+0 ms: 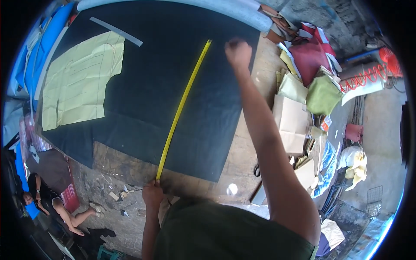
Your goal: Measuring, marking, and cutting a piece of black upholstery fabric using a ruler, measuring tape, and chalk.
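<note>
A yellow tape measure (180, 108) stretches across the dark cloth (143, 82) from the far side to the near table edge. Its near end is in my left hand (153, 194), closed around it at the edge. Beyond the far end of the tape, to its right, my right hand (238, 53) is curled above the cloth. Motion blurs its fingertips, and anything in them is hidden. A pale yellow paper pattern (80, 82) with drawn lines lies on the cloth at the left. By its upper corner rests a grey straight ruler (116, 31).
A pale fabric roll (182, 9) runs along the table's far edge. Folded papers (289, 119), a green cloth bundle (323, 95) and scissors (257, 170) lie at the right. A person (60, 208) sits at lower left, near scraps on the floor.
</note>
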A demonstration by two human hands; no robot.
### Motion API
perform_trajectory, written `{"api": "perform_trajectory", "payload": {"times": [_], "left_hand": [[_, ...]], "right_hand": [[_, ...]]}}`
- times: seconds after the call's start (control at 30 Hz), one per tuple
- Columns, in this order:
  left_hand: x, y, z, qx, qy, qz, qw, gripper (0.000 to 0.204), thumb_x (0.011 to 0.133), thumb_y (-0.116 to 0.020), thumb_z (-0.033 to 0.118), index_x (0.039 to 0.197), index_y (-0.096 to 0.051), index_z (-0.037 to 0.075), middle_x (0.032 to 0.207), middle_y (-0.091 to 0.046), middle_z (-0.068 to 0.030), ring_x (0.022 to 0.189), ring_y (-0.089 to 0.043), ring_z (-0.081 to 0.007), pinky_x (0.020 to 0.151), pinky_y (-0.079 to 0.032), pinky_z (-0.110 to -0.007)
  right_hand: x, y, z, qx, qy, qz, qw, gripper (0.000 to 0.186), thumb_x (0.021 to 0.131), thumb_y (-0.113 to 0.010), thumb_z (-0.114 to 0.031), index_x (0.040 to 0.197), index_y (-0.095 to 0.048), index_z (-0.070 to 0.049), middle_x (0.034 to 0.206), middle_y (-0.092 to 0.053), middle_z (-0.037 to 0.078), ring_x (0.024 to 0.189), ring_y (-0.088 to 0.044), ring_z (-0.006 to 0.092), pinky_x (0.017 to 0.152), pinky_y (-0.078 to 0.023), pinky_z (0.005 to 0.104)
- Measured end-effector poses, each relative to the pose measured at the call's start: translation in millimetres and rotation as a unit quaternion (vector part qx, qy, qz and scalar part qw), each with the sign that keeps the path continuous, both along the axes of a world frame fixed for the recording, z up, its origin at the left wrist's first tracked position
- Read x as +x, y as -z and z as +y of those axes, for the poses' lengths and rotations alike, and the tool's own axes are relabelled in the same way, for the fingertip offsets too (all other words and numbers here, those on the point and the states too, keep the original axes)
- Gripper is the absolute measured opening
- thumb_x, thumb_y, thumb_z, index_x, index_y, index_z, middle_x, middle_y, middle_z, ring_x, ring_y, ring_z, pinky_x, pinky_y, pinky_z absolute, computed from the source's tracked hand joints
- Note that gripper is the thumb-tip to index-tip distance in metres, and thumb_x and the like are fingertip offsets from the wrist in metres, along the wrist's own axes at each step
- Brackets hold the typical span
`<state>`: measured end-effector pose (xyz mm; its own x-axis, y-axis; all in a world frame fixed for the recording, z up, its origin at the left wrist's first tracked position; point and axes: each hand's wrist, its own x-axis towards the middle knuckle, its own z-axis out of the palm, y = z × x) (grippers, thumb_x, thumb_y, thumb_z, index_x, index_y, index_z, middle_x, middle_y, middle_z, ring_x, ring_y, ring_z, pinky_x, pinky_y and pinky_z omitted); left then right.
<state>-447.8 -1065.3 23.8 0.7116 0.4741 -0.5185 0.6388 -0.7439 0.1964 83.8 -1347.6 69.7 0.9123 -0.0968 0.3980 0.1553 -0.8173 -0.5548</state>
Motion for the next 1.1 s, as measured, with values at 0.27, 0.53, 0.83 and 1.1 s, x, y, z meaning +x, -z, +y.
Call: {"api": "perform_trajectory", "payload": {"times": [0.27, 0.53, 0.83, 1.1], "left_hand": [[-33, -4, -56, -0.288, 0.029, 0.010, 0.957, 0.034, 0.103, -0.057, 0.026, 0.084, -0.071, 0.002, 0.072, -0.068, -0.0133, 0.057, -0.061, -0.0300, 0.057, -0.048, -0.043], [-34, -10, -123, -0.396, -0.061, 0.090, 0.912, 0.037, 0.107, -0.053, 0.026, 0.081, -0.068, 0.004, 0.069, -0.065, -0.0077, 0.056, -0.060, -0.0192, 0.054, -0.047, -0.036], [-29, -10, -167, -0.380, -0.146, 0.130, 0.904, 0.038, 0.108, -0.051, 0.027, 0.083, -0.068, 0.003, 0.072, -0.065, -0.0093, 0.056, -0.059, -0.0193, 0.057, -0.049, -0.034], [-31, 12, -185, -0.216, -0.051, 0.080, 0.972, 0.039, 0.106, -0.052, 0.031, 0.090, -0.073, 0.003, 0.084, -0.073, -0.0156, 0.070, -0.067, -0.0339, 0.066, -0.053, -0.045]], "right_hand": [[-346, 18, -70, 0.211, 0.070, 0.022, 0.975, 0.011, 0.092, -0.071, -0.008, 0.101, -0.078, -0.004, 0.079, -0.073, 0.006, 0.065, -0.064, 0.0162, 0.063, -0.052, 0.0281], [-485, -2, -104, 0.287, 0.082, 0.068, 0.952, 0.015, 0.095, -0.070, -0.007, 0.108, -0.076, -0.003, 0.083, -0.073, 0.006, 0.067, -0.064, 0.0158, 0.065, -0.052, 0.0276], [-467, 18, -134, 0.275, 0.013, 0.127, 0.953, 0.016, 0.096, -0.070, -0.005, 0.111, -0.075, -0.002, 0.088, -0.075, 0.007, 0.073, -0.067, 0.0159, 0.070, -0.053, 0.0262], [-396, 11, -144, 0.329, -0.084, 0.159, 0.927, 0.017, 0.097, -0.068, -0.003, 0.113, -0.074, 0.001, 0.091, -0.075, 0.009, 0.073, -0.068, 0.0162, 0.071, -0.055, 0.0261]]}}
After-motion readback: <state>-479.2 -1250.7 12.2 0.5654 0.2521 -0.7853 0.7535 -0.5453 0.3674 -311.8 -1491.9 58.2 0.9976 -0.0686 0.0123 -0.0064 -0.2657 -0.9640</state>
